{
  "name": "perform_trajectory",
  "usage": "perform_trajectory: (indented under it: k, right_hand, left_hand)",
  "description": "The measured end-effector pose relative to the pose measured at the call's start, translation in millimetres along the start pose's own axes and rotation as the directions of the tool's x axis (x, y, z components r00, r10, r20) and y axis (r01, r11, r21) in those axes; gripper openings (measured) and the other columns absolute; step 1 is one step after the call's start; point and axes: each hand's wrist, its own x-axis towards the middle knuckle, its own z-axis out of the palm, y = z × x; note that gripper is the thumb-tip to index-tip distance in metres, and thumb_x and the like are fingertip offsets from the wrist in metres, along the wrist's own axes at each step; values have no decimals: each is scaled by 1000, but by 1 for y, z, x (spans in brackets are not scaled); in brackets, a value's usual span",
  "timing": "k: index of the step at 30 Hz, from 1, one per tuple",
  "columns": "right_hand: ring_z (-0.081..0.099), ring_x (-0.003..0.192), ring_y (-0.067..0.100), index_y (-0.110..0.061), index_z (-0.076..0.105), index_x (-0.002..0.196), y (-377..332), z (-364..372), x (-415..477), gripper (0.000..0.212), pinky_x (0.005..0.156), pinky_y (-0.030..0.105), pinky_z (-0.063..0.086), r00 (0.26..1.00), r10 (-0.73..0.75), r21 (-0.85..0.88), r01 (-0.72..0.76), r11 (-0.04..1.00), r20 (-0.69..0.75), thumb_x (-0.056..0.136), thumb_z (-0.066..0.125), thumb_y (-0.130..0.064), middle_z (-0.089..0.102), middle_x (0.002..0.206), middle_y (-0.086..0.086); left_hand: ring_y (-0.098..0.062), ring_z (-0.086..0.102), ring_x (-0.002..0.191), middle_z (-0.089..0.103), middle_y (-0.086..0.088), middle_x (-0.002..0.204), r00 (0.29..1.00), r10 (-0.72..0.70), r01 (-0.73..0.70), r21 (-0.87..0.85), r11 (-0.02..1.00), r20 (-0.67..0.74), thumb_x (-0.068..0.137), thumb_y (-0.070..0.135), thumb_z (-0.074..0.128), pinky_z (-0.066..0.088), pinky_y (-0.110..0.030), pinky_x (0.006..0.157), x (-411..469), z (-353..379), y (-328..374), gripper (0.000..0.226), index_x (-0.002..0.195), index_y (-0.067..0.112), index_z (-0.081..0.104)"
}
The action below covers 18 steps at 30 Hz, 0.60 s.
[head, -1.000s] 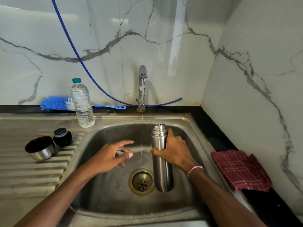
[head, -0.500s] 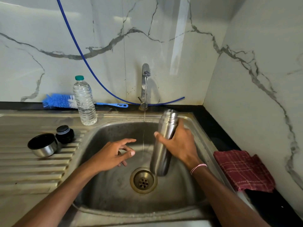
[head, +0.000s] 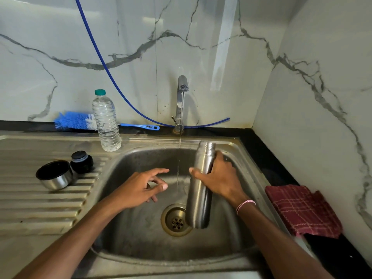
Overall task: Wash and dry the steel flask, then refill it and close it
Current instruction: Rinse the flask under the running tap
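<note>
Head view: washing step; fingers of the right hand [head: 219,178] curl round the steel flask [head: 199,200], tilted in the sink [head: 231,256] just right of the tap stream [head: 178,174]; left hand [head: 138,188] fingers loose, empty; next, its mouth needs the stream.

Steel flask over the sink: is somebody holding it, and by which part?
Yes. The right hand grips the steel flask round its upper body, just below the neck. The left hand holds nothing.
</note>
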Motion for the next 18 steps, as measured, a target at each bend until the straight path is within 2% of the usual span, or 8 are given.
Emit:
perform_trajectory:
  k: [3,6,9,10,13,15,17,18]
  right_hand:
    - [69,107,26,-23,38,145,10,13,-3,107,94,46,60,962,36,-248,33,968,271,63,73,-83,67,127,6]
    - [69,102,24,-23,43,138,11,8,0,95,90,44,60,974,30,-237,25,971,223,67,74,-79,67,122,4]
    - [69,88,19,-23,51,124,5,-1,1,74,68,33,61,980,97,-91,-82,993,173,74,74,-72,68,109,-1]
    - [70,87,19,-21,55,118,5,-2,0,67,66,33,60,969,135,-22,-133,991,205,76,74,-70,69,106,0]
    - [72,92,25,-13,64,109,12,-2,-3,54,83,38,62,880,236,273,-367,889,413,82,75,-59,73,103,10]
    - [73,93,28,-12,65,112,15,-3,-7,55,88,40,61,794,234,368,-493,789,561,82,76,-57,74,104,13]
    - [73,75,20,-10,65,108,19,-3,-7,42,70,31,61,742,162,457,-552,697,650,90,69,-48,73,90,9]
    - [72,67,14,-12,65,107,19,-2,-6,31,61,25,59,740,132,463,-539,704,660,97,64,-41,72,86,6]
  left_hand:
    - [-12,76,73,68,18,122,1000,-8,8,10,1000,2,96,37,67,63,-32,70,0,-1,1,57,149,33,46]
    - [-11,76,73,68,19,122,1000,-1,1,21,1000,9,96,37,67,64,-34,71,0,0,1,58,149,33,45]
    - [-11,76,73,68,19,122,1000,4,-4,23,1000,10,96,36,67,64,-36,72,0,0,1,57,149,32,45]
    - [-11,76,73,68,20,122,1000,7,-7,26,1000,11,96,37,67,64,-36,73,0,0,2,57,149,32,45]
    - [-11,76,73,69,19,122,1000,10,-10,31,999,7,96,37,66,64,-35,72,0,0,1,58,149,32,46]
    - [-12,76,73,69,17,122,1000,12,-12,29,1000,0,96,36,66,64,-34,72,0,0,1,57,149,32,46]
    - [-12,76,73,69,15,122,1000,16,-16,25,1000,-7,96,35,66,64,-34,71,0,1,1,56,149,32,47]
    - [-12,76,73,69,14,122,1000,18,-17,24,1000,-10,96,34,67,64,-34,71,1,1,0,56,149,32,47]
